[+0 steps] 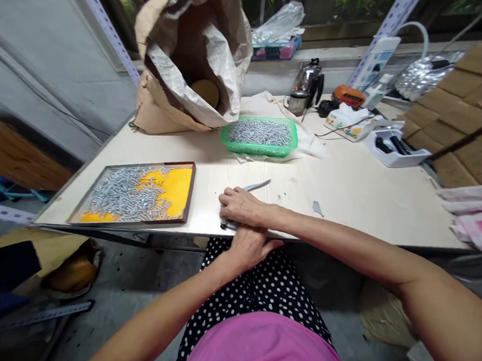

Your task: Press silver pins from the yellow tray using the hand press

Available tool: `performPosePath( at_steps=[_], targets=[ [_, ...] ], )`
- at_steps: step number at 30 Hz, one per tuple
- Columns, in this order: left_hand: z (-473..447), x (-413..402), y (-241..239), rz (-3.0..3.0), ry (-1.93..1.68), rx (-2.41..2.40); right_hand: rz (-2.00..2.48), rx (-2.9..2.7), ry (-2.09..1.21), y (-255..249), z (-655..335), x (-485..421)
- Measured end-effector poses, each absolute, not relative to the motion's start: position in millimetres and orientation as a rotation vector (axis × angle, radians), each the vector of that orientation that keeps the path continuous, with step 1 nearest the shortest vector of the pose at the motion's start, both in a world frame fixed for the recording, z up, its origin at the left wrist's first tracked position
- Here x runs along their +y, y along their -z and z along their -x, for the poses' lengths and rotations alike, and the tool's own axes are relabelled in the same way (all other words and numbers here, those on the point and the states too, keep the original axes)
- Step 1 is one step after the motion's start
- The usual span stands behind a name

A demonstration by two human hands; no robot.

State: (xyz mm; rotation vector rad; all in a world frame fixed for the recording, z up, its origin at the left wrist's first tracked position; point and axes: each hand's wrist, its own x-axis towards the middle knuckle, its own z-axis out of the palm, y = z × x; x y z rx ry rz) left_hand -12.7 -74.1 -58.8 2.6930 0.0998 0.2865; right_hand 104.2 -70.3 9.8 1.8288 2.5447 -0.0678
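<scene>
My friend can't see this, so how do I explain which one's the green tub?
On the pale table, find the big paper bag. The green tub, full of silvery pieces, sits right of it. The nearer tray holds such pieces too, but only the tub is green.

Pink top [269, 349], polka-dot bottoms [294, 296]

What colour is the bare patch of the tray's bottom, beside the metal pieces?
The tray's bottom is bright yellow there, shown in the head view.
</scene>
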Motion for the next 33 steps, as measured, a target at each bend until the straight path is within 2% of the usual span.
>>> performPosePath(
  at_steps=[5, 9, 11, 14, 18, 20, 24, 27, 33],
  targets=[
    [20, -80, 56, -2.701, -0.299, 0.083, -1.891, 2.620, 0.104, -3, -89, -53],
    [50, -51, 29, -2.765, -0.498, 0.022, -2.360, 2.815, 0.061, -27, -112, -54],
    [72, -15, 9, -2.848, -0.610, 0.238, -2.655, 2.763, -0.148, -48, -144, -56],
    [101, 51, -16, -3.023, -0.518, 0.814, -3.009, 2.343, -0.485, -73, -207, -56],
    [118, 113, -24, -3.043, -0.192, 1.279, -3.074, 1.921, -0.551, -72, -256, -62],
    [118, 125, -21, -3.009, -0.064, 1.359, -3.013, 1.940, -0.455, -58, -247, -73],
    [113, 132, -19, -2.877, 0.069, 1.463, -2.809, 2.210, 0.078, -21, -186, -109],
    [110, 136, -22, -2.820, 0.150, 1.422, -2.657, 2.241, 0.334, 1, -140, -134],
    [112, 144, -18, -2.866, 0.094, 1.318, -2.620, 2.105, 0.423, 15, -111, -144]
  ],
)
